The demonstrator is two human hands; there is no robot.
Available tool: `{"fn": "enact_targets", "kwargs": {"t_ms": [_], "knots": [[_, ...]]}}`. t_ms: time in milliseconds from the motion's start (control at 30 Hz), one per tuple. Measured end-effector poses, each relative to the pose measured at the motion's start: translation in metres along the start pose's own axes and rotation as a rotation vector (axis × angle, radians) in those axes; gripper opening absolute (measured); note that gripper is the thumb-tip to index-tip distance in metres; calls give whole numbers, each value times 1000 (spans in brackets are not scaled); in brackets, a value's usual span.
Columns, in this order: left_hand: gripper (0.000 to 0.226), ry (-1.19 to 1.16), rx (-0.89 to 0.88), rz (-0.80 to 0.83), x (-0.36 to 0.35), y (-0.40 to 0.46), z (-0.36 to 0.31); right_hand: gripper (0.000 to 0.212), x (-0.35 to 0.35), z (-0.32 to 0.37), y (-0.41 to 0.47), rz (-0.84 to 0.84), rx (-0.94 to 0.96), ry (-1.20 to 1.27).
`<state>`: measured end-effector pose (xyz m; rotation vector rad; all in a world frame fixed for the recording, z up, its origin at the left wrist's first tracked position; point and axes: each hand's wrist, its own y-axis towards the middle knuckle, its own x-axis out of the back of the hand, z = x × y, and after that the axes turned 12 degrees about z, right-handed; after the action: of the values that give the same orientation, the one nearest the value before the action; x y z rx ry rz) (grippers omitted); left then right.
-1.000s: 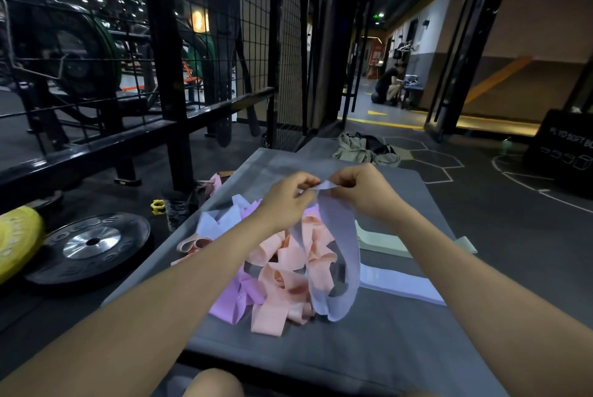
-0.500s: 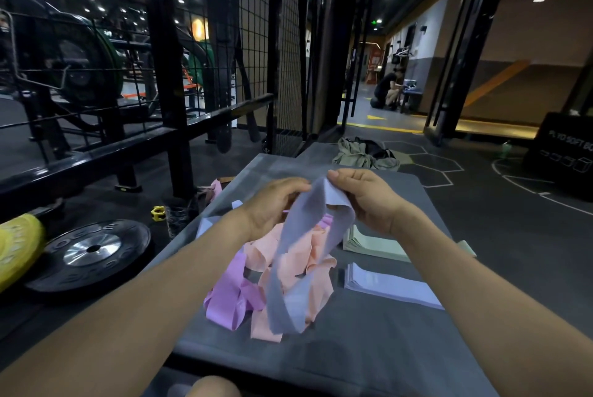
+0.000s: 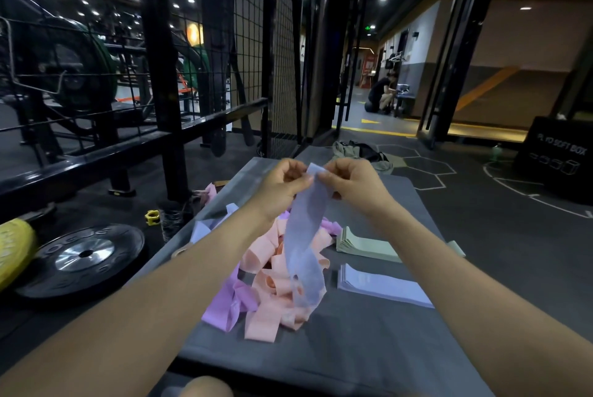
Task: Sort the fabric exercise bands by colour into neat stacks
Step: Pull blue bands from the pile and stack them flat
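A grey padded mat point(image 3: 369, 348) is seen running from 6 o'clock toward 12, its near edge dropping off at the bottom and its left edge slanting toward 11 o'clock. Bare mat is left open at 5 o'clock, in front of the stacks.

At the centre a loose heap of peach bands point(image 3: 276, 294) is piled, flat woven loops folded over each other, with lilac bands point(image 3: 227, 303) spilling toward 7 o'clock. Just beside the heap, at 3 o'clock, a squared stack of pale blue bands point(image 3: 382, 284) is laid flat; beyond it, toward 2 o'clock, a stack of pale green bands point(image 3: 365, 246) is set, apart from the first.

Above the heap a pale blue band point(image 3: 305, 242) is held up by its top end, hanging twisted with its lower end over the peach bands. It is pinched by the left hand point(image 3: 282, 185) and the right hand point(image 3: 353, 185), fingers closed on the cloth.

At 9 o'clock a black weight plate point(image 3: 83, 258) lies on the floor, beside a yellow plate point(image 3: 12, 249). Farther off, a black mesh cage point(image 3: 256, 43) is seen.
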<state>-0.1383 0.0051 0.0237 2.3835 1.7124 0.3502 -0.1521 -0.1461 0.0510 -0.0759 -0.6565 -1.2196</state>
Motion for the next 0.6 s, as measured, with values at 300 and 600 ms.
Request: {"fn": "enact_targets", "kwargs": {"t_ms": [300, 600], "knots": [[22, 255, 107, 229, -11, -8, 9, 17, 20, -1, 6, -339, -50, 128], [17, 957, 330, 217, -5, -18, 44, 17, 52, -47, -19, -701, -317, 363]]}}
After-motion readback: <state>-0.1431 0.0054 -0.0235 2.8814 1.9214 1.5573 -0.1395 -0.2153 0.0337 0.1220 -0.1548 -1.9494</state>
